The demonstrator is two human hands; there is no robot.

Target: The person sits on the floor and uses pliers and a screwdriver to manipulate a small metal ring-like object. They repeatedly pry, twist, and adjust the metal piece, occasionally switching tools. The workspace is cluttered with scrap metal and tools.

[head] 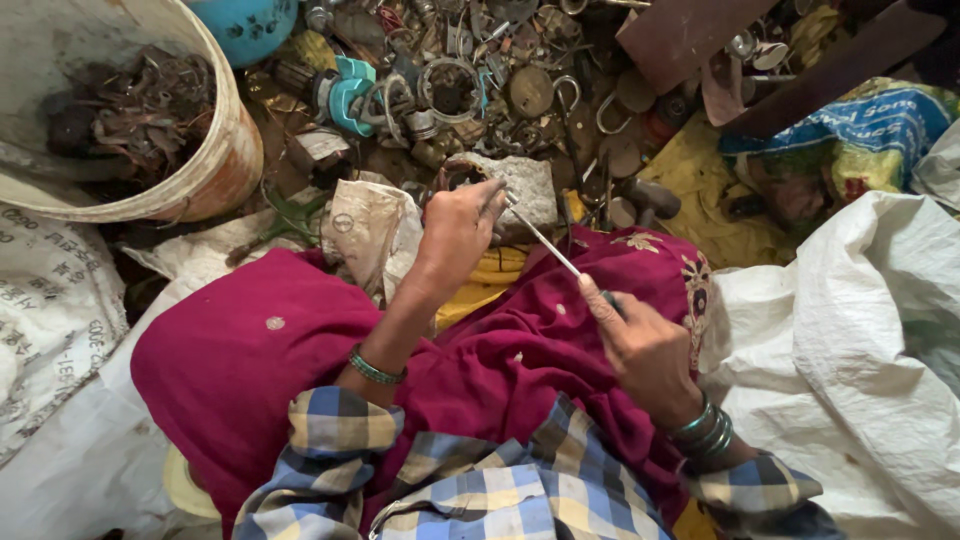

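Note:
My left hand [458, 232] is closed around a small scrap piece held over a grey stone block [528, 186], at the near edge of the scrap pile. In my right hand [645, 345] is a thin metal screwdriver [545, 240], gripped by its handle. Its shaft slants up to the left, and the tip meets the piece in my left hand. Both wrists wear green bangles, and the sleeves are blue and yellow checked. My lap is covered by magenta cloth [250, 350].
A heap of metal scrap [470, 80] with rings, hooks and discs lies ahead. A worn white bucket [215, 170] holding rusty bits stands at the top left. White woven sacks [860, 340] lie right and left. A teal plastic part [350, 95] sits in the pile.

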